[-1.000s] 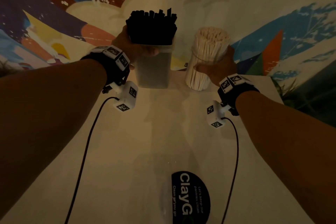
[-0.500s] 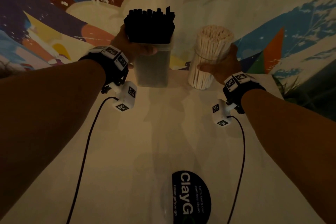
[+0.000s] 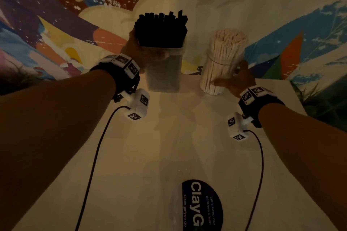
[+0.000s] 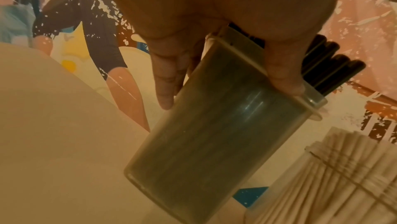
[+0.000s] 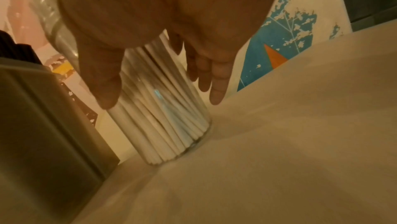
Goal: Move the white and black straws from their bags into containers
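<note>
A translucent rectangular container (image 3: 163, 73) packed with black straws (image 3: 161, 30) stands at the back of the table. My left hand (image 3: 139, 52) grips it near the rim, thumb (image 4: 283, 74) on the front and fingers (image 4: 165, 83) along the far side of the container (image 4: 214, 134). To its right stands a clear round jar (image 3: 221, 65) full of white straws (image 3: 228, 37). My right hand (image 3: 237, 78) holds the jar low down. In the right wrist view the thumb (image 5: 105, 81) lies on one side of the jar (image 5: 163, 112) and the fingers (image 5: 214, 81) reach round the other.
The pale table (image 3: 169, 146) carries a black oval "ClayG" sticker (image 3: 202, 204) near me. A painted mural wall (image 3: 56, 24) rises right behind both containers. The table's right edge (image 3: 298, 103) is close to my right wrist, with dark plants beyond it.
My right hand has slid lower down the jar and drawn back toward me and to the right. The left hand and both containers have stayed where they were.
</note>
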{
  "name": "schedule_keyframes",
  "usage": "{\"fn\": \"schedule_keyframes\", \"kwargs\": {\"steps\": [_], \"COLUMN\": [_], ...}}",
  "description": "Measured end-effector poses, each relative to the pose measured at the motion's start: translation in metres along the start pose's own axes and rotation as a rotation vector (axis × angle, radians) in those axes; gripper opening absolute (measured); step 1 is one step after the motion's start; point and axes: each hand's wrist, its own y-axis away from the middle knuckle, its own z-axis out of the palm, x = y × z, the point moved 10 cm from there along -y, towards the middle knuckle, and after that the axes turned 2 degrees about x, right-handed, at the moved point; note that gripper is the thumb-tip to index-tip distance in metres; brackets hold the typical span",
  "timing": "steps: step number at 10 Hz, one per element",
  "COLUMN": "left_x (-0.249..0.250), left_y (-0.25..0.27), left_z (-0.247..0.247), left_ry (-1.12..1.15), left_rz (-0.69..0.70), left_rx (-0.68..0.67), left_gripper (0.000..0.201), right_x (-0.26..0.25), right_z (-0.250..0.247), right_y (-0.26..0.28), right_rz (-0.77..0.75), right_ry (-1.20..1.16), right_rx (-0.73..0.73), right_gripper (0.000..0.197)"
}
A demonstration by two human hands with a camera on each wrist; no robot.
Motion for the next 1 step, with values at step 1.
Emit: {"fn": "schedule_keyframes", "kwargs": {"steps": [1], "left_x": [-0.0141], "left_y": [0.0036], "left_z": [-0.0077], "left_ry": [0.0], "left_rz": [-0.026], "left_rx": [0.018], "left_gripper": [0.123], "right_x": [0.0199], "right_z": [-0.008], "right_y": [0.008], "right_rz": [0.043], "right_ry": [0.064], "right_rx": [0.018], "right_gripper": [0.096]}}
